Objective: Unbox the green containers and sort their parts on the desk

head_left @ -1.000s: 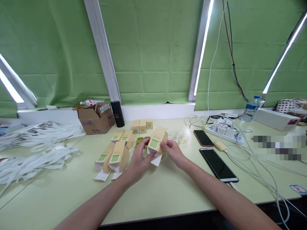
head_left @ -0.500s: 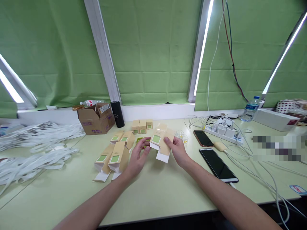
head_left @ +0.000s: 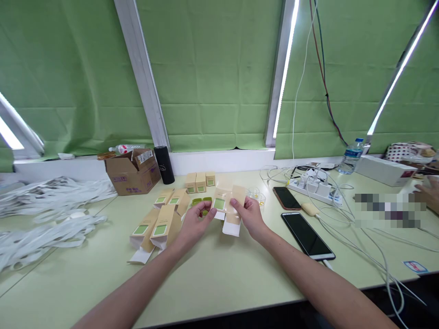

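Over the middle of the table, my right hand [head_left: 253, 215] pinches a beige cardboard box [head_left: 237, 194] by its right side, thumb on the front. The box looks partly flattened, with a green-framed window and white end flaps hanging down. My left hand [head_left: 195, 224] is closed at its left edge, thumb and fingers on the border. Beside my left wrist stand several opened beige boxes [head_left: 166, 225] with loose white flaps. Behind my left fingers are green pieces [head_left: 202, 201], partly hidden. Small clear containers [head_left: 259, 198] with something yellow inside lie past my right hand.
Three small closed boxes [head_left: 200, 183] stand at the back near a black cylinder [head_left: 164, 165] and a brown carton [head_left: 132, 173]. White straps [head_left: 51, 228] pile up at left. To the right lie two phones [head_left: 307, 235], a power strip [head_left: 315, 188] and cables. Another person's hand [head_left: 428, 192] shows far right.
My left hand has moved in from beside the box and closed on its left edge. The box has spread flatter. Another person's hand has appeared at the right edge.
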Motion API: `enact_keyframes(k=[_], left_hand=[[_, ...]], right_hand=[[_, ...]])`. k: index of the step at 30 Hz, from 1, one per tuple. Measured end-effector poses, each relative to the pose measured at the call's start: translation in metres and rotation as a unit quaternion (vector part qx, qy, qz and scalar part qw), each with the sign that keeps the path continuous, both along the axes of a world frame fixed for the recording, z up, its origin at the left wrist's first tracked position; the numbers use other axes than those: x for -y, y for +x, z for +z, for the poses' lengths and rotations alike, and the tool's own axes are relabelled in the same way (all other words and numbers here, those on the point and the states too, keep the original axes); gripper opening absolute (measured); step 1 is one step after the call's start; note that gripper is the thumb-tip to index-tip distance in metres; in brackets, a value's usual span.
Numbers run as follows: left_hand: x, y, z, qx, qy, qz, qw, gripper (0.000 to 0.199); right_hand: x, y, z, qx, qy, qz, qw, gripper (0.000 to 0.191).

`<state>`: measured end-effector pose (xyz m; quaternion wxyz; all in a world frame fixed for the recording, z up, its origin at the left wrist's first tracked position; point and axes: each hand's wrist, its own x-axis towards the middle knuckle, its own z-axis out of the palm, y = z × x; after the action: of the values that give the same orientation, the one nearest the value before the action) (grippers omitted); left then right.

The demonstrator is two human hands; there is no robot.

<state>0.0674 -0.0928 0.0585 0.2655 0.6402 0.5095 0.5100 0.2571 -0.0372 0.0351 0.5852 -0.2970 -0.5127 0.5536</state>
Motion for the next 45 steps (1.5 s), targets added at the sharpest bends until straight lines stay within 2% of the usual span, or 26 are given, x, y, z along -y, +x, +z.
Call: enact_keyframes(k=[6, 8, 10, 12, 15, 17, 19, 21, 24, 26, 28, 31, 35, 39, 41, 45], left_hand=[[-0.006, -0.001, 0.019, -0.070, 0.024, 0.000, 0.997, 0.030], [-0.012, -0.004, 0.023, -0.080, 0.065, 0.027, 0.994, 0.025], [-0.019, -0.009, 0.026, -0.106, 0.158, 0.078, 0.979, 0.017], [-0.026, -0.016, 0.027, -0.162, 0.300, 0.117, 0.933, 0.007], [-0.032, -0.027, 0.023, -0.287, 0.478, 0.134, 0.819, 0.016], [-0.032, -0.033, 0.018, -0.345, 0.534, 0.129, 0.761, 0.020], [-0.030, -0.038, 0.011, -0.369, 0.547, 0.115, 0.742, 0.021], [-0.028, -0.042, 0.005, -0.368, 0.520, 0.110, 0.763, 0.016], [-0.026, -0.045, -0.001, -0.338, 0.412, 0.120, 0.838, 0.009], [-0.026, -0.047, -0.003, -0.309, 0.332, 0.126, 0.882, 0.013], [-0.026, -0.048, -0.003, -0.277, 0.287, 0.135, 0.907, 0.019], [-0.027, -0.047, -0.003, -0.241, 0.284, 0.149, 0.916, 0.021], [-0.023, -0.037, -0.001, -0.210, 0.309, 0.163, 0.913, 0.012], [-0.017, -0.019, 0.002, -0.127, 0.313, 0.169, 0.926, 0.009], [-0.014, -0.012, 0.002, -0.061, 0.283, 0.155, 0.944, 0.014], [-0.013, -0.004, 0.002, 0.088, 0.174, 0.106, 0.975, 0.028]], right_hand=[[0.002, 0.000, -0.003, 0.031, 0.074, -0.001, 0.997, 0.049], [0.001, 0.002, -0.003, 0.046, 0.120, -0.028, 0.991, 0.044], [-0.001, 0.005, -0.004, 0.068, 0.150, -0.066, 0.984, 0.041], [-0.004, 0.006, -0.005, 0.090, 0.153, -0.110, 0.978, 0.040], [-0.008, 0.006, -0.007, 0.115, 0.135, -0.155, 0.972, 0.035], [-0.009, 0.005, -0.008, 0.130, 0.122, -0.164, 0.970, 0.035], [-0.010, 0.005, -0.010, 0.140, 0.111, -0.160, 0.971, 0.037], [-0.010, 0.004, -0.010, 0.147, 0.107, -0.154, 0.971, 0.037], [-0.010, 0.004, -0.011, 0.151, 0.112, -0.145, 0.971, 0.034], [-0.011, 0.005, -0.011, 0.151, 0.114, -0.146, 0.971, 0.032], [-0.012, 0.005, -0.011, 0.151, 0.115, -0.152, 0.970, 0.030], [-0.012, 0.006, -0.012, 0.154, 0.129, -0.160, 0.966, 0.029], [-0.010, 0.005, -0.015, 0.176, 0.165, -0.160, 0.957, 0.033], [-0.003, -0.001, -0.008, 0.154, 0.163, -0.133, 0.965, 0.042], [0.001, -0.005, -0.001, 0.140, 0.170, -0.095, 0.971, 0.046], [0.007, -0.010, 0.008, 0.097, 0.167, -0.038, 0.980, 0.050]])
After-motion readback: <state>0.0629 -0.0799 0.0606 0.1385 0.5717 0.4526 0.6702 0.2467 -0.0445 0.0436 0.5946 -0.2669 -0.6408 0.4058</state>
